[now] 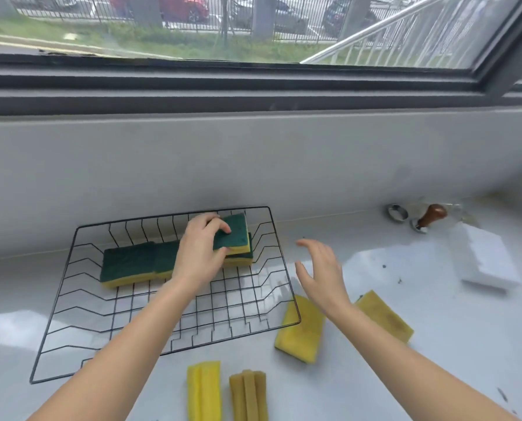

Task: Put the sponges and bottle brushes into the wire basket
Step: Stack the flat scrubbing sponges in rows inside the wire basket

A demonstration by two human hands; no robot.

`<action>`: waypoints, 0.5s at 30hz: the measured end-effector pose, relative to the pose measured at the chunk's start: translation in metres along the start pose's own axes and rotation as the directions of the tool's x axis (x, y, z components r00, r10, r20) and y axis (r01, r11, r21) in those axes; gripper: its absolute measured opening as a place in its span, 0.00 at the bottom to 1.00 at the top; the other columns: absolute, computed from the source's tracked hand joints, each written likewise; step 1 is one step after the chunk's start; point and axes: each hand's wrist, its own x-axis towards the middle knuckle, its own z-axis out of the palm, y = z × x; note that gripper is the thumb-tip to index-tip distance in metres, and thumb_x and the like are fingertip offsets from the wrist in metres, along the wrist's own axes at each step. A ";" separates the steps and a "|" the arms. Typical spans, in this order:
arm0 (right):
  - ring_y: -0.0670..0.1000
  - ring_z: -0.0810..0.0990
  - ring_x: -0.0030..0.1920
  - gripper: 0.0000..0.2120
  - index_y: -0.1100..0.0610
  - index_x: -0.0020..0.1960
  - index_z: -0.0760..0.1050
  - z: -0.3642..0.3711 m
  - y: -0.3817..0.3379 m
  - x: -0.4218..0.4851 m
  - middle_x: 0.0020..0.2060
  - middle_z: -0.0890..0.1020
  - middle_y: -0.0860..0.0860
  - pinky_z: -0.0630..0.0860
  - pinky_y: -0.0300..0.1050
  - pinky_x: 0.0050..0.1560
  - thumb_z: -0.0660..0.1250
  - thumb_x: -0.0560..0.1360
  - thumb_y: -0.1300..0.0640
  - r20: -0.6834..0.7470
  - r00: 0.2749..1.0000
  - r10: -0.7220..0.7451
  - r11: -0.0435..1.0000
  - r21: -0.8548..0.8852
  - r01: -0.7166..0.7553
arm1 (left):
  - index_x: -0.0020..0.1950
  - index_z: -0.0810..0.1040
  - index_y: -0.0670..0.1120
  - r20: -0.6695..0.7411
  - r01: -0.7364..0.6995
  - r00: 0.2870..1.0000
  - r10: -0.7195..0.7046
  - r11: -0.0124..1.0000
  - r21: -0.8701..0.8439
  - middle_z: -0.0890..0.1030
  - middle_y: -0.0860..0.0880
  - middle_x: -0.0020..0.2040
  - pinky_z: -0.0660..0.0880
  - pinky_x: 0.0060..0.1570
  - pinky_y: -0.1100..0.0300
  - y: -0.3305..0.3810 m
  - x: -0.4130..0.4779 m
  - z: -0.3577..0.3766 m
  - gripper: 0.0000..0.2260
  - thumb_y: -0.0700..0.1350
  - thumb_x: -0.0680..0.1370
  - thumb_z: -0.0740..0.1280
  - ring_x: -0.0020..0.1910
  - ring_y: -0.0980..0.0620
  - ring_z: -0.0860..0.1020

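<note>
A black wire basket (71, 299) lies on the white counter. Inside it, along the back, green-topped yellow sponges (129, 262) lie in a row. My left hand (199, 253) grips another green-and-yellow sponge (233, 233), holding it on top of the sponge at the row's right end. My right hand (320, 271) hovers open just right of the basket, holding nothing. Two yellow sponges (302, 329) (384, 314) lie on the counter outside the basket, right of it. A bright yellow foam brush head (205, 390) and a tan one (249, 393) lie at the near edge.
A white block sponge (484, 256) sits on the counter at the right. Behind it stand a wooden-handled tamper (429, 217) and a metal ring (396, 212). A grey wall and a window frame rise behind the counter. Dark specks dot the counter at the right.
</note>
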 end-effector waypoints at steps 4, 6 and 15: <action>0.52 0.70 0.65 0.18 0.51 0.64 0.71 -0.005 0.037 -0.032 0.62 0.76 0.48 0.62 0.51 0.67 0.64 0.75 0.58 0.018 0.998 0.055 0.991 -0.120 -0.052 | 0.56 0.74 0.49 0.083 -0.008 0.997 -0.006 0.987 0.161 0.71 0.46 0.68 0.65 0.67 0.48 -0.005 0.008 0.024 0.15 0.36 0.71 0.68 0.70 0.44 0.65; 0.51 0.66 0.70 0.19 0.51 0.68 0.67 -0.005 0.052 -0.047 0.67 0.72 0.48 0.55 0.54 0.73 0.60 0.78 0.55 0.109 0.988 0.108 0.970 -0.230 -0.081 | 0.61 0.69 0.49 0.150 -0.004 0.988 -0.034 0.970 0.242 0.62 0.46 0.75 0.56 0.73 0.44 -0.014 0.000 0.037 0.19 0.33 0.73 0.63 0.76 0.44 0.53; 0.48 0.61 0.74 0.17 0.47 0.67 0.67 0.012 0.058 -0.068 0.74 0.64 0.49 0.49 0.55 0.74 0.49 0.81 0.54 0.230 0.964 0.134 0.918 -0.395 -0.033 | 0.71 0.56 0.53 0.219 -0.033 0.972 -0.081 0.879 0.475 0.41 0.46 0.78 0.42 0.72 0.38 -0.017 -0.010 0.041 0.30 0.38 0.73 0.63 0.76 0.44 0.40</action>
